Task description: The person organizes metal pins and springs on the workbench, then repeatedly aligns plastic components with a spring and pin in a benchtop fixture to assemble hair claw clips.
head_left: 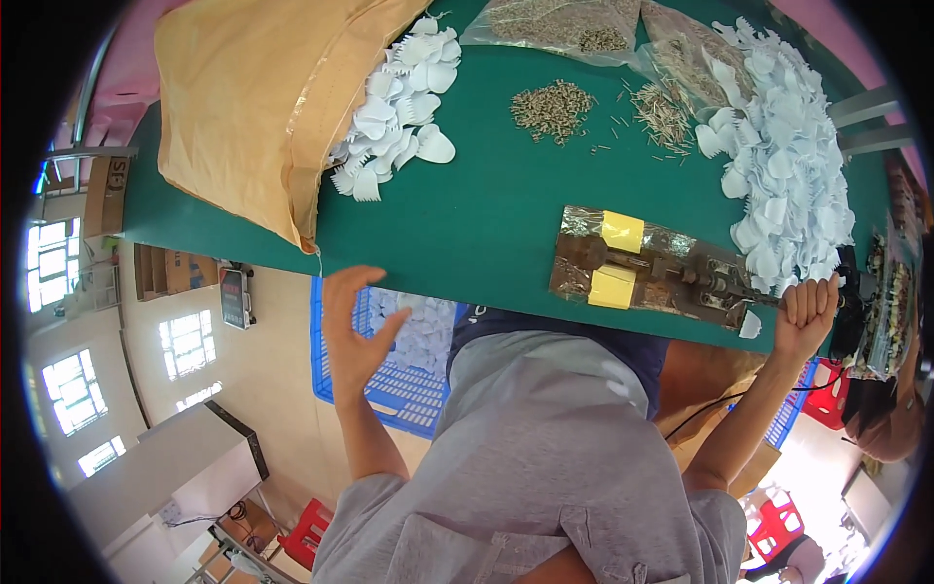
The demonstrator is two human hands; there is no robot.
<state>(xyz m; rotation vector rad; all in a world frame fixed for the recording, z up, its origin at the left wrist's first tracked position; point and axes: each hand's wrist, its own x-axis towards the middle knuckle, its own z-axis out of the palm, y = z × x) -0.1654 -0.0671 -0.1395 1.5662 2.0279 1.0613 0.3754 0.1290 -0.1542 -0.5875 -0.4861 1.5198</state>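
My right hand (pixel 806 317) is closed round the end of the lever on a dark metal hand press (pixel 671 268). The press lies on the green table near its front edge, with two yellow patches (pixel 623 231) on its base plate. A single white plastic piece (pixel 750 325) is by the press, close to the lever. My left hand (pixel 356 329) is raised at the table's front edge, thumb and fingers apart, holding nothing. Below it is a blue plastic crate (pixel 413 414) with white pieces inside.
White toothed plastic pieces pile up on the right (pixel 788 185) and beside a large brown paper sack (pixel 243 117). Small brass-coloured parts (pixel 553 109) and thin pins (pixel 664 119) lie in heaps at the back, before clear plastic bags (pixel 555 24). Another person's arm (pixel 887 423) shows at far right.
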